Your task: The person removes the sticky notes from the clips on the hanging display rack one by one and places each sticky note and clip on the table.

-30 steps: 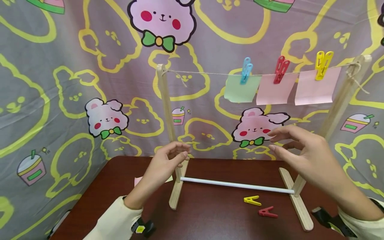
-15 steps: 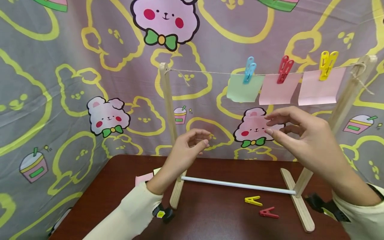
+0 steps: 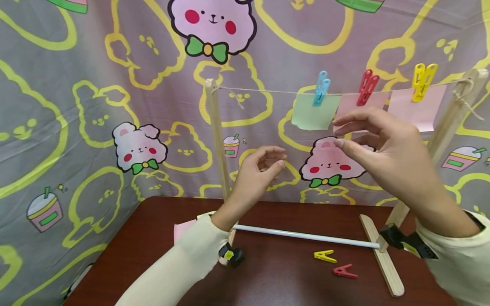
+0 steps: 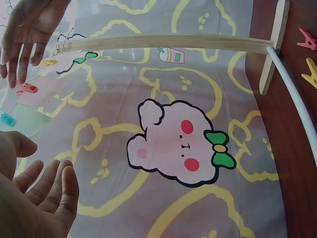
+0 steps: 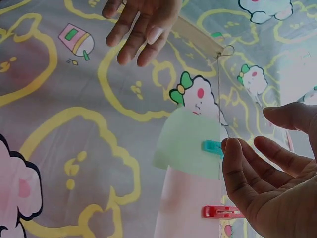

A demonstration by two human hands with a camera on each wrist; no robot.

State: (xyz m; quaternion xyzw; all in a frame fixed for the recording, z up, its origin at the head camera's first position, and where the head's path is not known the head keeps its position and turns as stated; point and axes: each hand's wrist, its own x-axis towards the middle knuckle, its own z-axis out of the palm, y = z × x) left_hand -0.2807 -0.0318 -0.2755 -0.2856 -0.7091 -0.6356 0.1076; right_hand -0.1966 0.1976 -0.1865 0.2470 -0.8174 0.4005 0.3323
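A green note [image 3: 315, 111] hangs from a string under a blue clothespin [image 3: 321, 89]. Beside it are a pink note [image 3: 346, 106] with a red clothespin [image 3: 368, 88] and another pink note [image 3: 417, 104] with a yellow clothespin [image 3: 424, 83]. My right hand [image 3: 390, 157], fingers loosely bent and holding nothing, is in front of the pink notes in the head view, hiding their lower parts. Lower and to the left, my left hand [image 3: 255, 174] is raised inside the left post, empty, its fingers relaxed. In the right wrist view the green note [image 5: 190, 144] lies between both hands.
The wooden left post [image 3: 216, 127] and right post [image 3: 455, 119] stand on feet joined by a white rod [image 3: 306, 234]. A yellow clothespin [image 3: 325, 256] and a red clothespin [image 3: 345, 271] lie on the dark red table [image 3: 283, 276]. Loose pink paper [image 3: 183, 230] lies at the left, partly behind my sleeve.
Both hands have risen. My left hand has also moved right, past the left post; my right hand has come up in front of the hanging pink notes. The view has shifted slightly.
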